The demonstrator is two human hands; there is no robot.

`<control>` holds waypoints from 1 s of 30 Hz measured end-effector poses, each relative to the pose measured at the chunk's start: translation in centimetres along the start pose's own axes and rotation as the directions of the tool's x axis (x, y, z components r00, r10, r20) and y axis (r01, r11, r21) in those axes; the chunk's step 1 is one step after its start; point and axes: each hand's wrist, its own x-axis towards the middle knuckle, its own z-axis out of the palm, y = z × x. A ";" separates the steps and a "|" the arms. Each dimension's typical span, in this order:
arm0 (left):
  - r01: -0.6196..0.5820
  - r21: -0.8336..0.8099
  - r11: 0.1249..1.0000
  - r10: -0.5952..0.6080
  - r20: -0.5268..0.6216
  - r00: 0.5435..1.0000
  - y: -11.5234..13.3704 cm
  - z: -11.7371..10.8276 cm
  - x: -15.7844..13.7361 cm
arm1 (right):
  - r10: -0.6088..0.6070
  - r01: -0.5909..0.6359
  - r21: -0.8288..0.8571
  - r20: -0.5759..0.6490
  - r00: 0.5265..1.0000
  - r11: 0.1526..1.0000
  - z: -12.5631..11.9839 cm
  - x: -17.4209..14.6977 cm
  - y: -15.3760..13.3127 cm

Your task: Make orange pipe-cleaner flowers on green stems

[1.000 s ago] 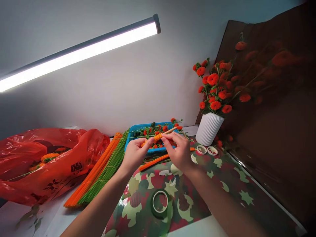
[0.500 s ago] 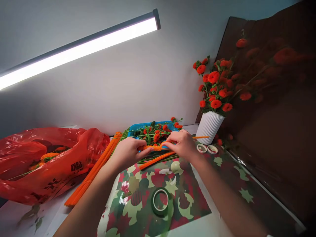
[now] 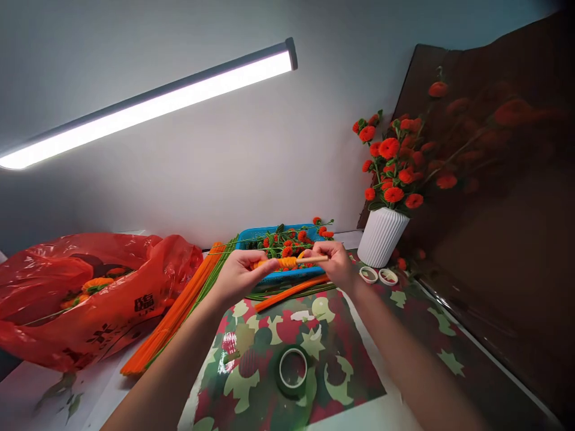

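Orange pipe cleaner coiled on a wooden stick, right by the blue basket
Left hand is pinching the coil, right hand gripping its strand near the stick's tip.

The coiled strip is orange; the stick, tan; the basket, blue. The mat shows green-and-maroon camouflage; the vase, white ribbing.
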 end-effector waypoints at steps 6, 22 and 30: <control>-0.048 0.445 0.894 0.070 -0.034 0.997 0.9 -0.3 -0.2 | -0.193 0.174 -0.444 0.002 0.981 0.879 -0.2 -1.0 -2.2; -0.049 0.352 0.935 0.033 0.051 0.998 -0.5 0.1 0.2 | 0.032 -0.012 -0.097 0.211 0.977 0.995 -1.1 0.3 0.0; 0.060 0.190 0.980 -0.010 -0.253 0.967 -1.2 0.3 0.5 | -0.121 0.150 -0.248 0.130 0.984 0.957 1.1 -0.7 -1.0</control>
